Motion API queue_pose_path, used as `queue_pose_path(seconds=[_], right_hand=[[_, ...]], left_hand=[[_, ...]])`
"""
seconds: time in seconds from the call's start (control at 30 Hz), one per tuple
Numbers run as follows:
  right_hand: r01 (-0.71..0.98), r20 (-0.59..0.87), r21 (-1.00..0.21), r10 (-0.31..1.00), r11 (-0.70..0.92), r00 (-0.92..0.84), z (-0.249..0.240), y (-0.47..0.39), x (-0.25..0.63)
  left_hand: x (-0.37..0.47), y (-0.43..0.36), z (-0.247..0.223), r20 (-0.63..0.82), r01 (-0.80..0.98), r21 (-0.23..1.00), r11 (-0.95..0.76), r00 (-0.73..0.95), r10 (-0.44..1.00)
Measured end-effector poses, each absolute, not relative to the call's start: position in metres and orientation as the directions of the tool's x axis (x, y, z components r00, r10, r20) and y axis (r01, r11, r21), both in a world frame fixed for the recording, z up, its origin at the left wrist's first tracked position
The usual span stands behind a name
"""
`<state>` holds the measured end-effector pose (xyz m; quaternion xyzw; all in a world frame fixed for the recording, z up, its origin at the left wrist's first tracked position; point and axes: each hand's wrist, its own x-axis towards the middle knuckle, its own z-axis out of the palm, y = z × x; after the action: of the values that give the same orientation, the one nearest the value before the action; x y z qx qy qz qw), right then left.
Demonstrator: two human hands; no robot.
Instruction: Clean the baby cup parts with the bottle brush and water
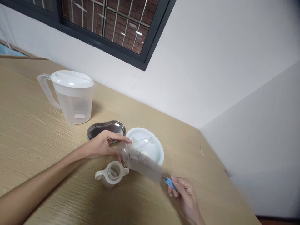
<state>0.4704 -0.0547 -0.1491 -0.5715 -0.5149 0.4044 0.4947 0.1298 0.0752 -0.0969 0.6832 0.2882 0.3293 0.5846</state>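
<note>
A bottle brush [146, 165] with pale bristles lies slantwise across the view. My right hand [185, 195] grips its blue handle [170, 183]. At the brush's far end, my left hand [106, 145] has thumb and fingers around a small clear, rounded cup-like piece [124, 149]. Bristles press up against this piece; whether they reach inside it I cannot tell. Just below my left hand, an open baby bottle [112, 175] with two cream side handles stands upright on the table.
Behind the brush sits a white plate [159, 151] holding small pale parts and a thin straw-like piece. A metal kidney tray [93, 131] is partly behind my left hand. A lidded clear pitcher [76, 100] stands at left on the wooden table [44, 125], near the wall.
</note>
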Motion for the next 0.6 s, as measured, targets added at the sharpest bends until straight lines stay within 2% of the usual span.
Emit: queue_pose_path(seconds=[0.43, 0.6], right_hand=[[0.172, -0.001, -0.984, 0.981, -0.035, 0.194, -0.136, -0.055, 0.46], [0.164, -0.018, -0.985, 0.973, -0.057, 0.23, -0.133, -0.054, 0.462]], left_hand=[[0.128, 0.078, -0.092, 0.194, 0.097, 0.953, -0.286, 0.529, 0.826], [0.127, 0.082, -0.094, 0.239, 0.067, 0.951, -0.303, 0.467, 0.851]])
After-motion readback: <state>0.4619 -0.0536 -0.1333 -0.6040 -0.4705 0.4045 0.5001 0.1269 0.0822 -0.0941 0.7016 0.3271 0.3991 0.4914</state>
